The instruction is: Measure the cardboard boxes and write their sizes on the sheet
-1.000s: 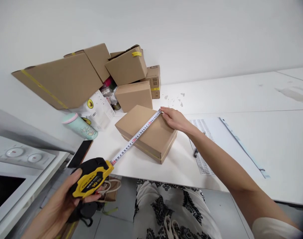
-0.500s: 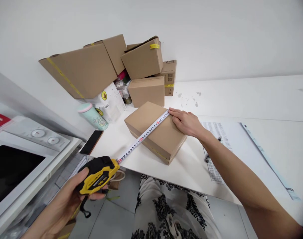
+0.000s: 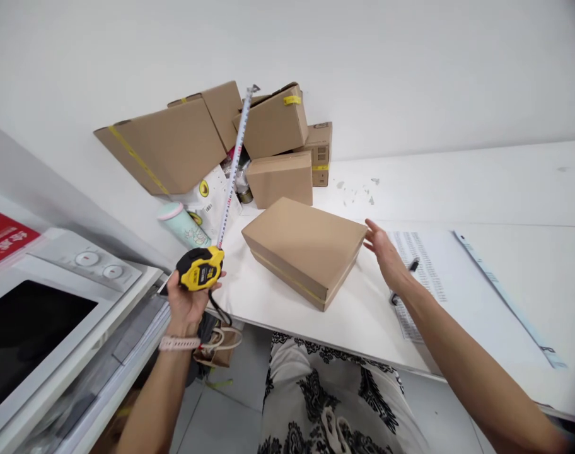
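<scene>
A yellow and black tape measure (image 3: 205,270) is held in my left hand (image 3: 189,304), over the table's front left edge. Its white blade (image 3: 233,173) sticks out up and away, the metal hook at its far end in front of the stacked cartons. A closed cardboard box (image 3: 306,243) lies flat on the white table, yellow tape along its side. My right hand (image 3: 384,249) is at the box's right corner with fingers spread, holding nothing; whether the fingertips touch the box I cannot tell.
Several cardboard cartons (image 3: 169,148) are stacked against the wall. A mint tumbler (image 3: 186,226) leans by a white avocado-print box (image 3: 214,198). Printed sheets (image 3: 424,271) with a black pen (image 3: 413,265) lie at right. A microwave (image 3: 36,328) stands at left.
My left hand has risen with the tape measure, and the blade has swung off the box to point up and away. My right hand has let go of the blade's end and moved right.
</scene>
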{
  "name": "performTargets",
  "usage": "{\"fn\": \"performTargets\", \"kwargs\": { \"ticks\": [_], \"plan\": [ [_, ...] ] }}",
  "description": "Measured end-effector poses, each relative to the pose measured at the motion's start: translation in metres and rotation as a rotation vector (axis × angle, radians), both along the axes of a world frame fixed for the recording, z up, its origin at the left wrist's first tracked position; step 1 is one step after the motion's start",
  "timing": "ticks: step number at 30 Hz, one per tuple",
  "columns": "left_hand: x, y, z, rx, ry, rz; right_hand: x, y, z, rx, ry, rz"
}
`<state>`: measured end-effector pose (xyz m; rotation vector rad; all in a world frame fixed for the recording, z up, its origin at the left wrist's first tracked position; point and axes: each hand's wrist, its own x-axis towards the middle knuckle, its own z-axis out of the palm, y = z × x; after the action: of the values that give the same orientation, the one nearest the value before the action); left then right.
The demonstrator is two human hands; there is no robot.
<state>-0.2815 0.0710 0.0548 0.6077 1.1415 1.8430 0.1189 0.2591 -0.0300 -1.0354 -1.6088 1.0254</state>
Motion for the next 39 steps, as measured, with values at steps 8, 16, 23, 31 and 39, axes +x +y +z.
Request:
{"fn": "performTargets", "kwargs": {
  "ticks": [8,16,23,31,39],
  "plan": [
    [0.005,0.070,-0.022,-0.037,-0.152,-0.164,-0.005,-0.019,-0.014,-0.055,0.088,0.156],
    [0.040,0.053,0.039,0.105,-0.079,-0.246,-0.011,-0.021,0.024,-0.351,0.078,-0.172],
    [0.088,0.018,0.091,-0.108,-0.052,-0.162,-0.023,-0.028,0.016,-0.497,-0.007,-0.220],
    [0.111,-0.070,0.077,-0.358,-0.110,-0.224,0.000,-0.014,0.034,0.036,0.042,-0.351],
    [0.127,-0.103,0.068,-0.493,-0.102,-0.151,-0.015,0.026,0.097,0.179,-0.340,0.065]
  ]
}}
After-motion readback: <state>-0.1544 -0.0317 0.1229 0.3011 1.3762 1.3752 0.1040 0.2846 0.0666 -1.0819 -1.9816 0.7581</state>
